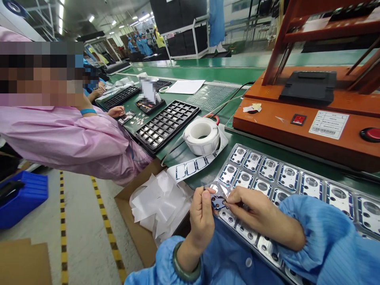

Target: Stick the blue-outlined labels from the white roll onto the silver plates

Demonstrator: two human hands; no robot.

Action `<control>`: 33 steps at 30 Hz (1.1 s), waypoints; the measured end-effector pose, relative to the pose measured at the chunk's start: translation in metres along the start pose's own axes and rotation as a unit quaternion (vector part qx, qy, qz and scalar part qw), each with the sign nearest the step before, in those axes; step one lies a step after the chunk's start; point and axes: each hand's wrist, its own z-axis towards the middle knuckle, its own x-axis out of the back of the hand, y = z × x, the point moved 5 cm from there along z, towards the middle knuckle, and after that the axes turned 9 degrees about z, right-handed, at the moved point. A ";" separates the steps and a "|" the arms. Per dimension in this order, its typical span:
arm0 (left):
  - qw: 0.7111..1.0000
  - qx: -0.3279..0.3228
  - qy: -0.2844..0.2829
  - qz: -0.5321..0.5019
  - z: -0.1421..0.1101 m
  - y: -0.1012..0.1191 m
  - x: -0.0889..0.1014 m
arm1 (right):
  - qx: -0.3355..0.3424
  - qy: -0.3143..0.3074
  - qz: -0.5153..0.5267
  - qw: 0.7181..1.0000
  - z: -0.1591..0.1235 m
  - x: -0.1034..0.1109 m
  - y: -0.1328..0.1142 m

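Observation:
My left hand [201, 217] is closed on the edge of a small silvery metal plate [218, 202] with blue edging and dark round holes. From the other side, my right hand [257, 209] pinches at the plate's edge. A thin dark sliver shows at those fingertips, too small to name. Just beyond and beneath my right forearm lies a clear plastic tray [285, 160], its pockets filled with similar plates. A roll of white label tape [202, 136] stands past my hands, its strip of blue-framed stickers [194, 166] trailing toward me.
An orange machine [267, 118] with a red button occupies the right rear. Left of my hands, a cardboard box [135, 221] holds crumpled white backing paper [162, 200]. A black tray of small parts [169, 124] lies near a co-worker in a pink sleeve [80, 138].

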 end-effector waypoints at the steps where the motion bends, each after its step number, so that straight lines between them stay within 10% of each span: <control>1: 1.000 0.003 -0.005 -0.004 0.000 -0.001 0.000 | -0.001 -0.001 0.001 1.000 0.000 0.000 0.000; 33: 0.998 -0.017 0.053 -0.015 -0.003 -0.011 0.003 | 0.003 -0.041 -0.026 0.999 -0.001 -0.004 -0.010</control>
